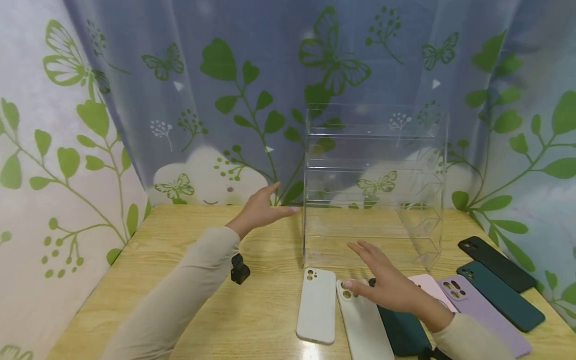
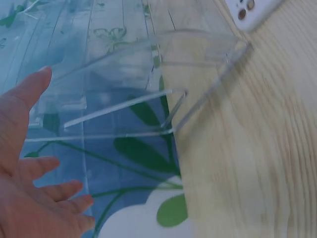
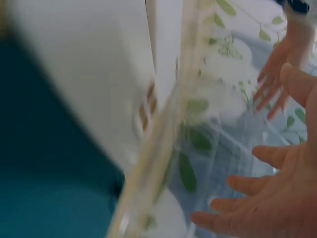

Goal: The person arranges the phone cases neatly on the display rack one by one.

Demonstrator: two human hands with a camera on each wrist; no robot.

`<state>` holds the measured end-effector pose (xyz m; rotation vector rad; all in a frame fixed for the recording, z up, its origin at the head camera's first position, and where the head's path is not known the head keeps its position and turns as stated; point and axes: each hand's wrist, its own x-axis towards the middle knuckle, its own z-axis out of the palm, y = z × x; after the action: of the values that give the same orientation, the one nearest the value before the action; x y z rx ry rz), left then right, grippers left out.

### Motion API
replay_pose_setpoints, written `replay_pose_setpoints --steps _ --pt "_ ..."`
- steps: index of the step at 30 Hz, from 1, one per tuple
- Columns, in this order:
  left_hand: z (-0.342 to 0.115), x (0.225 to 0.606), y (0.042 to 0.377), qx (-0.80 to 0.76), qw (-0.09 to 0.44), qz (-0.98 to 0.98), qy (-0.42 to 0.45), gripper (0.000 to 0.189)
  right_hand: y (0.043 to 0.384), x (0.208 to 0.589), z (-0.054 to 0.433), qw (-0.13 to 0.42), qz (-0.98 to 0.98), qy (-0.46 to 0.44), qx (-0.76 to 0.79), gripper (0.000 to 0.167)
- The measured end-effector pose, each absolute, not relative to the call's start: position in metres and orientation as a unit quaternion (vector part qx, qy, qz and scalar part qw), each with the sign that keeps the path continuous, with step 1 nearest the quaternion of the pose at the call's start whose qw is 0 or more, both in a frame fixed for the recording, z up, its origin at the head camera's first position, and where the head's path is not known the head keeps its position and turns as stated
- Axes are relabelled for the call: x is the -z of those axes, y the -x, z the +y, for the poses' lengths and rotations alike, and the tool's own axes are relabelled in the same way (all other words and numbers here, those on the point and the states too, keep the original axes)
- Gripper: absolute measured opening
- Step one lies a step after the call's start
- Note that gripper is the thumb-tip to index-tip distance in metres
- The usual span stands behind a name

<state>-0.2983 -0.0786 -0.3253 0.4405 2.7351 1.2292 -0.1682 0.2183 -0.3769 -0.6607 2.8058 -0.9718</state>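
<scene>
My left grip (image 1: 261, 210) and right grip (image 1: 389, 285) are spread and empty. The clear rack (image 1: 373, 201) stands at one o'clock on the bench (image 1: 265, 310); likely light, stiff, slick, brittle, best held by its side panels (image 1: 305, 220).

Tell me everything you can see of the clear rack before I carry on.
The clear rack stands upright on the wood-grain table, in front of the patterned curtain. It is colorless, glossy and see-through, probably acrylic or similar plastic, with several horizontal shelves stacked between side panels. A white phone case lies near its front left corner. The left hand is at its left side; whether fingertips touch is unclear. The right hand is by its lower front, contact also unclear.
</scene>
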Motion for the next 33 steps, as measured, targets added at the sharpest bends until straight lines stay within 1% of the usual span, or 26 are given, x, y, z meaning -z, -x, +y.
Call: replay_pose_setpoints --steps 4,8,12,17,20,29,33 --pt "-0.065 0.332 0.300 -0.435 0.063 0.888 -0.136 0.093 0.166 0.393 0.197 0.078 0.914 0.189 0.350 0.081" --pt "-0.052 0.338 0.301 -0.444 0.062 0.883 -0.140 0.091 0.164 0.408 0.179 0.089 0.905 0.160 0.383 0.081" --pt "-0.043 0.341 0.300 -0.452 0.062 0.879 -0.140 0.089 0.161 0.420 0.163 0.066 0.908 0.145 0.388 0.080" --pt "-0.036 0.344 0.299 -0.470 0.066 0.870 -0.133 0.090 0.158 0.430 0.146 0.016 0.929 0.123 0.350 0.079" --pt "-0.034 0.347 0.300 -0.474 0.061 0.868 -0.134 0.089 0.158 0.433 0.138 0.001 0.932 0.114 0.344 0.078" --pt "-0.027 0.349 0.300 -0.471 0.051 0.870 -0.135 0.079 0.166 0.436 0.123 0.005 0.932 0.091 0.352 0.080" --pt "-0.024 0.348 0.300 -0.469 0.053 0.871 -0.135 0.076 0.168 0.437 0.117 -0.001 0.938 0.087 0.336 0.081"
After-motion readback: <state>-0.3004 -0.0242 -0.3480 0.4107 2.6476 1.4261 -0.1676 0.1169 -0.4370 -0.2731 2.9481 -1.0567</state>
